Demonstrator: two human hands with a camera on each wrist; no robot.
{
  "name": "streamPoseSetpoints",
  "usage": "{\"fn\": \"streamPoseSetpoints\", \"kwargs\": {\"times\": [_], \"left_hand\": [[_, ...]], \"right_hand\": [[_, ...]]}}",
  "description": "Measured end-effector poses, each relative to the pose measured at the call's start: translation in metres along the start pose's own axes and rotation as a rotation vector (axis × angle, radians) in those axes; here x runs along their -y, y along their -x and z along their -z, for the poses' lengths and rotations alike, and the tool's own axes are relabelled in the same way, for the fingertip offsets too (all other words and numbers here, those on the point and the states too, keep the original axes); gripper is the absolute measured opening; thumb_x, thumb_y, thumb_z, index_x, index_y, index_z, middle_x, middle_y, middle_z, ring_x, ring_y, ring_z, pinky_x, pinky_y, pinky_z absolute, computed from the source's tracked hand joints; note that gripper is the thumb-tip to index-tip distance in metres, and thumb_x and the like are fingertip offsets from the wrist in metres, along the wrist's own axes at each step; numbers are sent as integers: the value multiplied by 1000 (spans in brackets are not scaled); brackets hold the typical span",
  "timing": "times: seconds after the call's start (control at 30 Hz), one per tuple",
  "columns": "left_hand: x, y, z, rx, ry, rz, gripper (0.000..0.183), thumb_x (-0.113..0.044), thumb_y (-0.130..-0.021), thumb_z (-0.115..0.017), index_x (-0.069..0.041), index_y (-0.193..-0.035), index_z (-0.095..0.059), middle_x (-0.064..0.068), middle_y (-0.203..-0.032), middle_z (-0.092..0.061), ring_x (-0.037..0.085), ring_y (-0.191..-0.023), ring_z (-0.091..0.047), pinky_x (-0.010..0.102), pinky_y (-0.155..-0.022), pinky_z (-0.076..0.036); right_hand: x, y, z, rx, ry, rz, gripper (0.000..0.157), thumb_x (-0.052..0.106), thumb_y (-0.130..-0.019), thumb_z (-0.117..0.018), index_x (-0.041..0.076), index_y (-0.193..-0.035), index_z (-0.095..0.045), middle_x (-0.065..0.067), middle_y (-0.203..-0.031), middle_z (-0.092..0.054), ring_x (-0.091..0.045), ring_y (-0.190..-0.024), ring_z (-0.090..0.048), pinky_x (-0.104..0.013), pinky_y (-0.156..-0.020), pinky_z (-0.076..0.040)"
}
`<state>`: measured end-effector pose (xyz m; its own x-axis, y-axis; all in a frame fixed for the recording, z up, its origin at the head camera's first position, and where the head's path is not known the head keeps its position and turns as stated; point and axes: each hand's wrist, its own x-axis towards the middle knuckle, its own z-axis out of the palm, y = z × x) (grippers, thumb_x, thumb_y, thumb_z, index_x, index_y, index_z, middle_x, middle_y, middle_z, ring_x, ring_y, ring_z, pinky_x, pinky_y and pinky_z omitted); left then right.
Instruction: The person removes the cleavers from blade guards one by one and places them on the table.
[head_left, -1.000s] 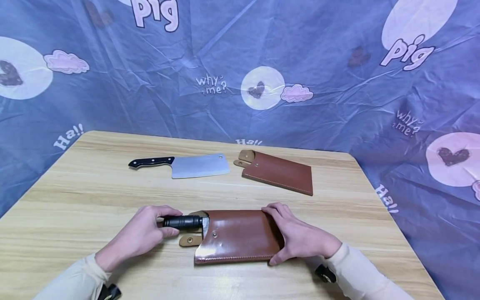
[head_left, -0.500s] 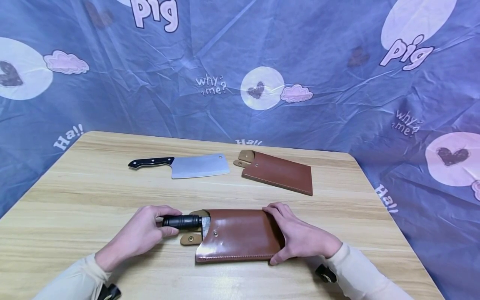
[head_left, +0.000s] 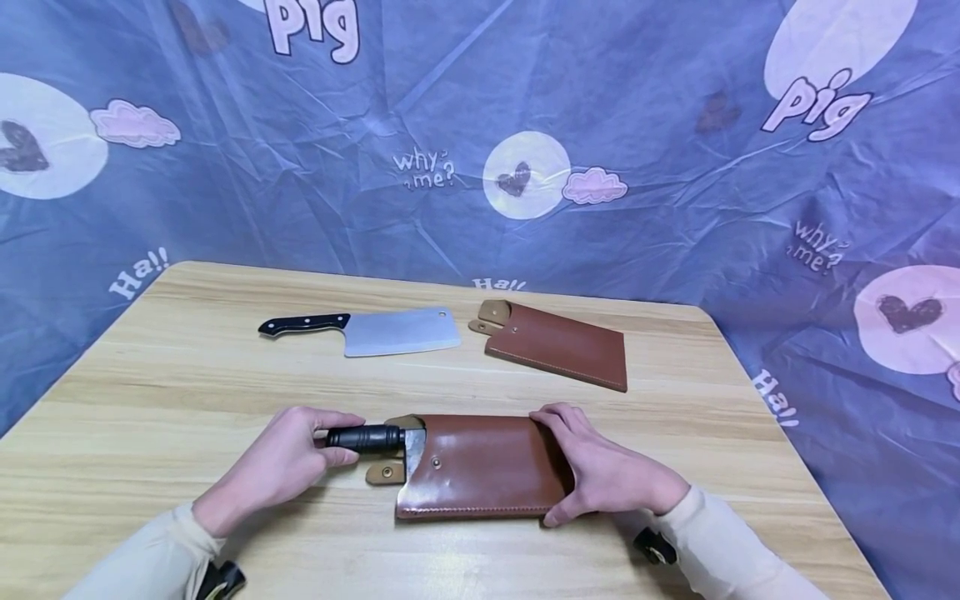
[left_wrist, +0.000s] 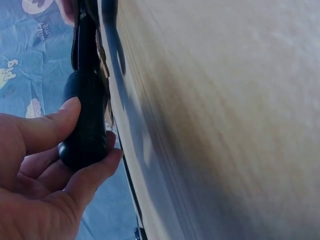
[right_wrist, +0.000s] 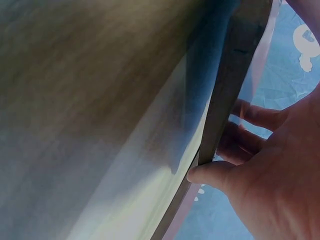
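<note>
With thumb and fingers, my left hand (head_left: 288, 458) grips the black handle (head_left: 365, 438) of a cleaver whose blade (head_left: 413, 452) is mostly inside a glossy brown leather sheath (head_left: 483, 467). Only a strip of metal by the handle shows. My right hand (head_left: 611, 473) holds the sheath's far right end, thumb at the near corner and fingers over the far one. A tan snap strap (head_left: 386, 472) sticks out loose at the sheath's mouth. The left wrist view shows the thumb and fingers around the handle (left_wrist: 85, 120); in the right wrist view, fingers hold the sheath's edge (right_wrist: 235, 75).
Farther back on the wooden table (head_left: 187, 367) lies a second cleaver (head_left: 401, 332) with a riveted black handle, its blade bare. To its right is another brown sheath (head_left: 558, 343), strap open. A blue printed cloth (head_left: 420, 100) hangs behind the table.
The sheath and right hand have shifted slightly right and a little away from me. The handle has risen slightly in view, and a bit more blade shows at the sheath's mouth.
</note>
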<state>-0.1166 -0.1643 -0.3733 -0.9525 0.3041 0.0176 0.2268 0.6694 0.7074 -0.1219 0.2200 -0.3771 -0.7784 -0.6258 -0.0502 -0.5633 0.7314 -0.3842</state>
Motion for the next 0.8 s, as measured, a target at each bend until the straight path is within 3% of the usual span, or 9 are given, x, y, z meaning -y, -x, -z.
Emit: {"fn": "streamPoseSetpoints", "kwargs": {"times": [0.8], "left_hand": [[1,-3,4,9,12,44,41,-18,-68,-76,-13,-108,-65,5,-104,-64,12,-83,-56,35,-73,-46]], "right_hand": [[-4,3,3,-10,-6,-6,114,63,-48,-76,12,-137,-26,2,-131,-24,-10,-119,-23,-33,-93,-35]]}}
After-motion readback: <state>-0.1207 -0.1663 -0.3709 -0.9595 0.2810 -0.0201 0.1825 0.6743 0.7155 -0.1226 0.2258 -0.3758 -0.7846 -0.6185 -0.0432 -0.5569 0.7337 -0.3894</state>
